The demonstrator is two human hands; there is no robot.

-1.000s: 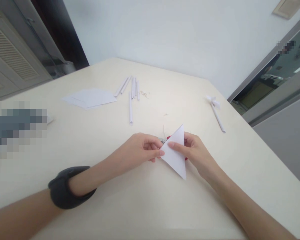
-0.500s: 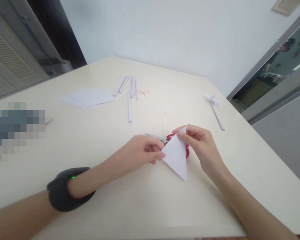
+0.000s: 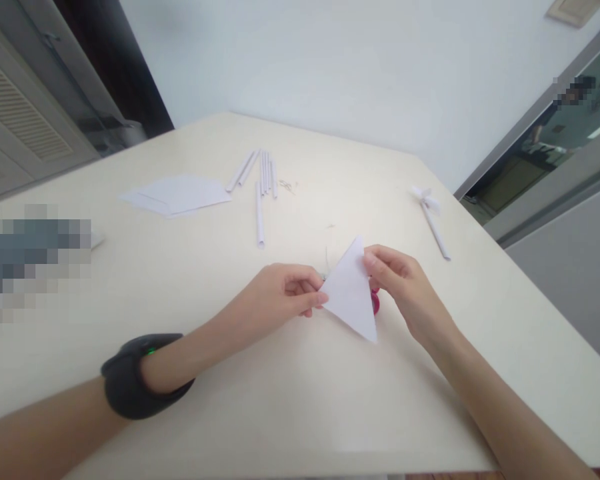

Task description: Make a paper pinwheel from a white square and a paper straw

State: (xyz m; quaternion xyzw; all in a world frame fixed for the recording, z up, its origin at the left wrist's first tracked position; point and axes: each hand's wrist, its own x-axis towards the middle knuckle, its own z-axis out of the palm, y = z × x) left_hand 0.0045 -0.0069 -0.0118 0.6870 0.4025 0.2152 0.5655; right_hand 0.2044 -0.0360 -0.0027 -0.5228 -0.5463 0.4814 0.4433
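A folded white paper triangle (image 3: 350,291) is held up over the table between my two hands. My left hand (image 3: 296,288) pinches its left corner between thumb and fingers. At the upper right edge, my right hand (image 3: 393,270) grips the paper with the thumb in front and the fingers partly behind. Beneath the paper lie scissors; one red handle loop (image 3: 375,303) peeks out on the right, while the blades are mostly hidden by the paper and my left hand.
Several rolled paper tubes (image 3: 260,217) lie at the back middle beside small string-like bits (image 3: 286,185). Flat white sheets (image 3: 190,193) are stacked to their left. A paper pinwheel on a tube (image 3: 436,230) rests at the right. A pixelated patch covers the left edge.
Both hands have raised and slightly turned the paper triangle, its lower tip now higher. My right hand's grip has slid a little down from the top corner. The paper covers more of the scissors.
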